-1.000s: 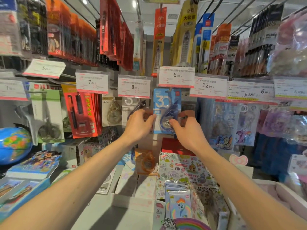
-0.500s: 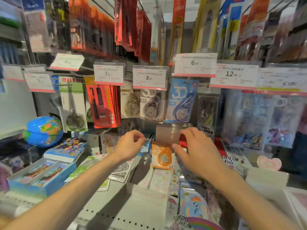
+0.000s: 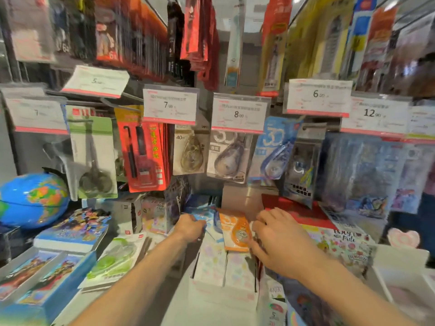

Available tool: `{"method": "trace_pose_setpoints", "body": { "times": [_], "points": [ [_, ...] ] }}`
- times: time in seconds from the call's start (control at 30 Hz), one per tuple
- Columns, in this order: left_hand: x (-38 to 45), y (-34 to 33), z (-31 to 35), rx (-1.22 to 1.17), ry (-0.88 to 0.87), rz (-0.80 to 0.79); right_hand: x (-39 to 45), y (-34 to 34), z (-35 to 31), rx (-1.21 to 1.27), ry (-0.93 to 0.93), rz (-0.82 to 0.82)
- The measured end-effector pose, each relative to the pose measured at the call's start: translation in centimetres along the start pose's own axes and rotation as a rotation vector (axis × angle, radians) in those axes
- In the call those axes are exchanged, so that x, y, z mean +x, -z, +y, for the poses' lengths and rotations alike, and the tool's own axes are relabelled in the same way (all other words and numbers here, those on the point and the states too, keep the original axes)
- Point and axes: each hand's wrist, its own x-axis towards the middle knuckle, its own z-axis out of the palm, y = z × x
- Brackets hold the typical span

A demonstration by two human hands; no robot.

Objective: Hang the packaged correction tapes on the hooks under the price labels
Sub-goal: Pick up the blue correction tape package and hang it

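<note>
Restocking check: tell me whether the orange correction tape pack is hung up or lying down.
Lying down. The orange pack lies flat on the stacked goods below the hooks, beside the right hand, well under the 8.00 price label.

Glossy clear plastic fronts the orange correction tape pack (image 3: 236,231); the globe (image 3: 33,200) shines.
</note>
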Motion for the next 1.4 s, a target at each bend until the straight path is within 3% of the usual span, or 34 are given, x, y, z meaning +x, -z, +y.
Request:
{"method": "trace_pose_setpoints", "body": {
  "times": [0.2, 0.4, 0.7, 1.1, 1.4],
  "points": [
    [0.1, 0.3, 0.7, -0.22, 0.057, -0.058, 0.3, 0.0, -0.6, -0.036, -0.045, 0.014],
    [-0.9, 2.3, 0.9, -0.457, 0.022, -0.007, 0.7, 0.3, -0.9, -0.046, -0.062, -0.05],
    [-3.3, 7.7, -0.3, -0.495, -0.018, 0.058, 2.0, 1.5, -2.0, -0.009, -0.079, -0.072],
    [-11.1, 8.7, 1.3, -0.521, -0.133, -0.13, 3.9, 1.4, -6.1, 0.521, -0.013, -0.067],
    [-15.1, 7.7, 5.5, -0.467, -0.25, -0.181, 1.3, 3.4, -4.6, 0.727, -0.068, 0.186]
  ]
}}
